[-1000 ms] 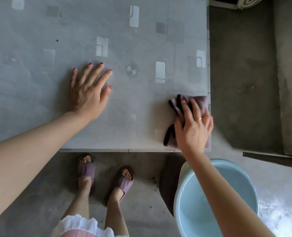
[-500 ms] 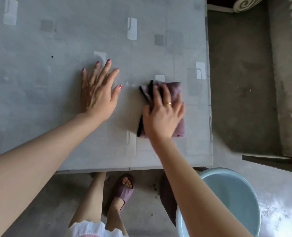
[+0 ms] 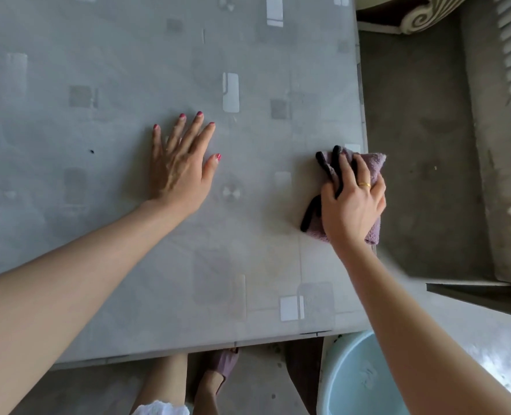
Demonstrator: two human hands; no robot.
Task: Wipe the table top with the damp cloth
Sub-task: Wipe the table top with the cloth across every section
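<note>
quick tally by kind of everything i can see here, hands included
hands: 2, left hand flat on the table, right hand gripping the cloth
cloths: 1, purple cloth at the table's right edge
tables: 1, grey table
basins: 1, light blue basin on the floor
slippers: 1 showing, purple slipper
total: 6

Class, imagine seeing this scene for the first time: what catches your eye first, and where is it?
The right hand grips a purple cloth at the table top's right edge. The left hand lies flat, fingers spread, mid-table. A pale blue basin sits on the floor, bottom right.
</note>
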